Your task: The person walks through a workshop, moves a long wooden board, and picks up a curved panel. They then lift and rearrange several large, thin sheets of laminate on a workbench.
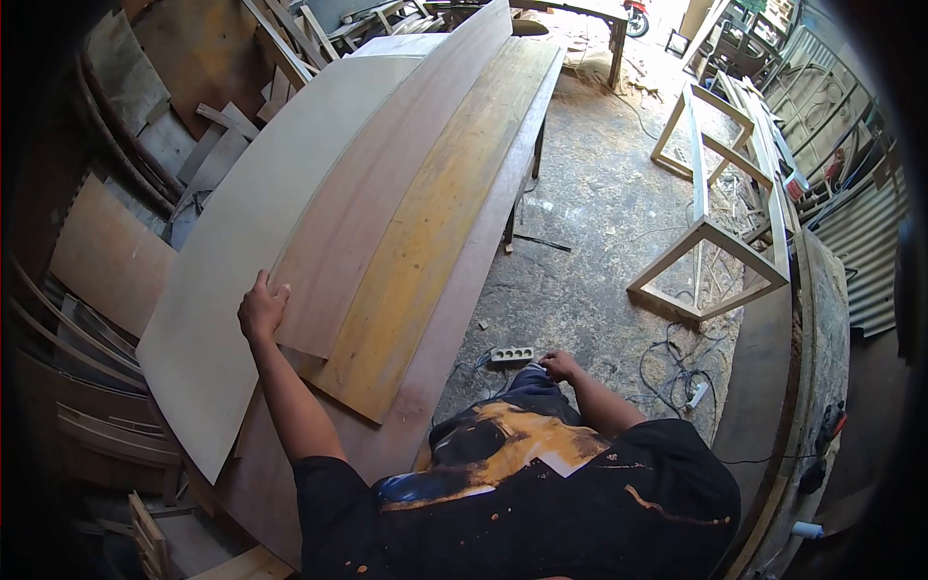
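Note:
My left hand (pixel 262 307) is at the near left edge of a reddish plywood strip (pixel 372 184), its thumb on the face and its fingers closed at the edge. Left of this strip lies a wide pale plywood sheet (pixel 242 213). To its right is a yellowish wooden board (pixel 411 261), stained in places. All of them rest on a larger reddish sheet (pixel 425 377) that forms the tabletop. Beside my trousers, my right hand (pixel 558 365) has its fingers curled in; what they hold, if anything, is hidden.
A white power strip (pixel 512 354) lies on the dusty floor near my legs, with tangled cables (pixel 677 372) farther right. A wooden frame (pixel 710 232) stands at the right. Offcuts and sheets (pixel 111 261) lean along the left side. A workbench (pixel 817 338) runs down the right.

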Demonstrator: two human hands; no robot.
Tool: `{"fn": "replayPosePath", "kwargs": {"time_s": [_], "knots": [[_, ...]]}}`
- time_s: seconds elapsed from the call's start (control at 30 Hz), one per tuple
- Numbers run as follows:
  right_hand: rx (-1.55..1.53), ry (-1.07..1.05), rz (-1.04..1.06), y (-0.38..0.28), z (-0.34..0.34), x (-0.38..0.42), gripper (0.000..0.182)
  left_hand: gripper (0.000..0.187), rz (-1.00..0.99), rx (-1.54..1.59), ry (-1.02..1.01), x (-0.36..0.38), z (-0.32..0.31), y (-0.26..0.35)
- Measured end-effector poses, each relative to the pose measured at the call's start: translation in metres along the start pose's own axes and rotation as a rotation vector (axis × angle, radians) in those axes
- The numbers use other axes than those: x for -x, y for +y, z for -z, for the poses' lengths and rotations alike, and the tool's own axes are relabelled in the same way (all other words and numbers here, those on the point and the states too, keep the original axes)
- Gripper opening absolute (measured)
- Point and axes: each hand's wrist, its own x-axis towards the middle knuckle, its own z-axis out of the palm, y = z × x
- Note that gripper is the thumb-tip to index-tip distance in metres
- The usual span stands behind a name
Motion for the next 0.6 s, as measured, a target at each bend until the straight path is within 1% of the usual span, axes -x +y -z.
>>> {"fn": "replayPosePath", "kwargs": {"time_s": [0.07,0.2,0.3,0.37,0.4,0.47,0.6], "knots": [[0.018,-0.017,0.01,0.001,0.0,-0.002,0.025,0.05,0.007,0.008,-0.024,0.0,0.003,0.002],[0.031,-0.009,0.056,0.005,-0.003,-0.009,0.025,0.053,0.013,0.008,-0.042,0.001,0.006,0.003],[0.099,0.013,0.093,0.012,-0.005,-0.017,0.025,0.053,0.015,0.001,-0.032,0.001,0.005,0.002],[0.155,0.017,0.173,0.014,-0.005,-0.019,0.024,0.053,0.013,-0.001,-0.032,0.0,0.004,0.001],[0.155,0.017,0.172,0.013,-0.005,-0.017,0.024,0.054,0.011,-0.001,-0.032,-0.001,0.004,0.001],[0.071,0.004,0.096,0.01,-0.004,-0.015,0.024,0.054,0.011,0.0,-0.033,-0.002,0.003,0.0],[0.043,-0.007,0.053,0.004,-0.004,-0.01,0.024,0.054,0.013,0.004,-0.04,-0.002,0.003,0.0]]}}
